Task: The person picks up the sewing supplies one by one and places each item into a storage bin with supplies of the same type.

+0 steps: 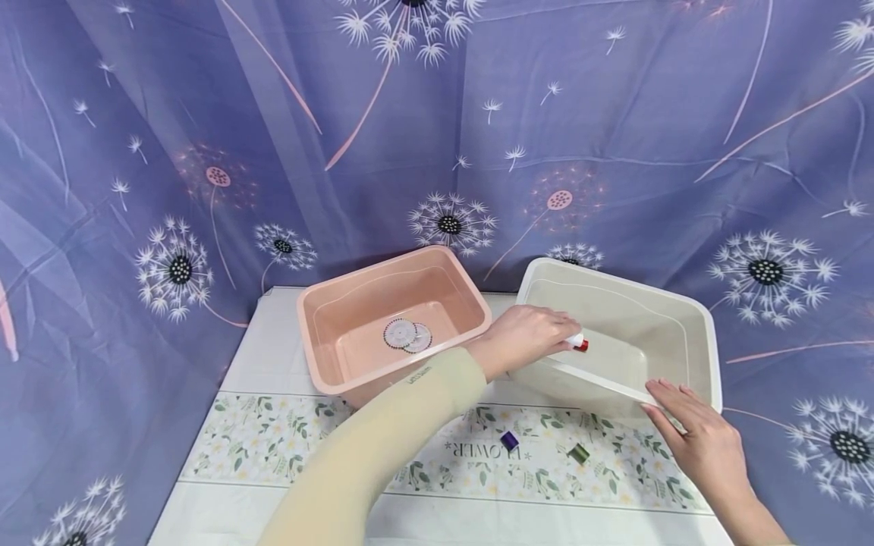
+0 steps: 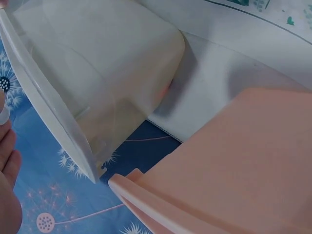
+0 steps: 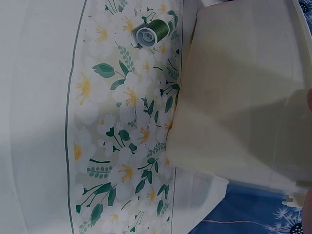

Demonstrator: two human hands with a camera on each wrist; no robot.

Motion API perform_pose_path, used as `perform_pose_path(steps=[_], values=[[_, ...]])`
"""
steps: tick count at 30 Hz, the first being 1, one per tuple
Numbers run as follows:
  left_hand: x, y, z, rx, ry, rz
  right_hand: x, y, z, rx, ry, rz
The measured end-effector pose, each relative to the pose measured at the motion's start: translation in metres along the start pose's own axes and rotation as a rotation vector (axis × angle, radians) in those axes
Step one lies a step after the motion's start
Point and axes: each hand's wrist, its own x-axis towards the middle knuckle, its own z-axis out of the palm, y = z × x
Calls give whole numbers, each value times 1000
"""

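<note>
My left hand (image 1: 529,334) reaches over the near rim of the off-white bin (image 1: 696,311). Its fingers hold a small white-and-red item (image 1: 580,345) that looks like a spool of thread, partly hidden by the fingers. In the left wrist view only part of the left hand (image 2: 9,170) shows, with a bit of white at its fingers. My right hand (image 1: 706,436) rests on the bin's near rim at the right, fingers extended over it and thumb at the outer side. On the cloth in front lie a purple spool (image 1: 510,440) and a green spool (image 3: 152,33).
A pink bin (image 1: 321,375) stands on the left, near the off-white one. Inside it lie two overlapping round discs (image 1: 399,334) edged with small beads, like pin wheels. A flowered white tablecloth (image 1: 259,444) covers the table. Behind hangs a purple-blue dandelion curtain (image 1: 382,189).
</note>
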Motion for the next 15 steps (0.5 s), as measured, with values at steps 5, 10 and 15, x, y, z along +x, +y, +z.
perform_pose_path(steps=[5,10,15], values=[[6,1,0,3,-12,-2,0,0,0,0,0,-1],[12,1,1,-3,-18,-10,1,-1,-2,2,-3,-4],[17,1,2,-10,-46,-16,2,-2,-2,2,-2,-7]])
